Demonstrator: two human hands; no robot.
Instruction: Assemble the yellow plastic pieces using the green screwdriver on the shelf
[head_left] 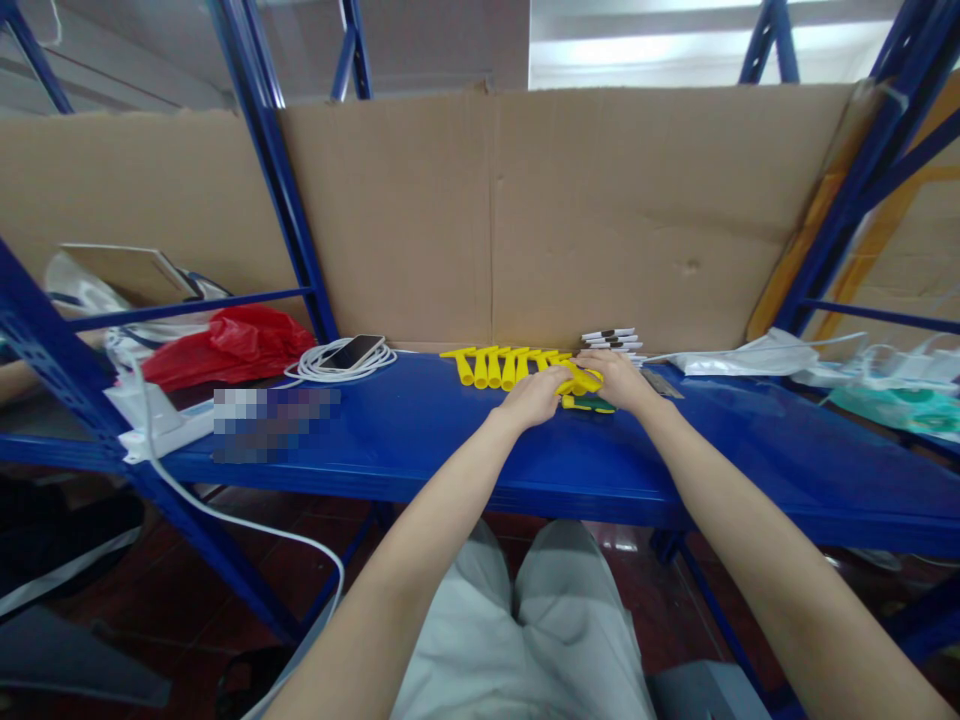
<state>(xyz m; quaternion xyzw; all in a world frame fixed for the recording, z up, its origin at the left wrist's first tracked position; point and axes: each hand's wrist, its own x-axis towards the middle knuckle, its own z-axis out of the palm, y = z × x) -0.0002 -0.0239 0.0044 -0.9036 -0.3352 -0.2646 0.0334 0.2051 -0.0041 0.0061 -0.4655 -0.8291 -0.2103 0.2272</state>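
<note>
Both my hands rest on a blue metal shelf (420, 440), close together near its back. My left hand (534, 397) and my right hand (619, 378) both grip one yellow plastic piece (576, 381) between them. Under it lies a small green-and-yellow part (592, 405). Just left of the hands, several yellow plastic handles (499, 365) lie in a row against the cardboard backing. A small stack of white strips with dark marks (611, 340) sits right behind my right hand.
A phone on a coiled white cable (341, 360), a red plastic bag (232, 345) and a white power strip (161, 425) lie at the left. White and teal plastic wrappers (862, 375) lie at the right. Cardboard (562, 210) walls the back; blue rack posts (277, 160) frame the shelf.
</note>
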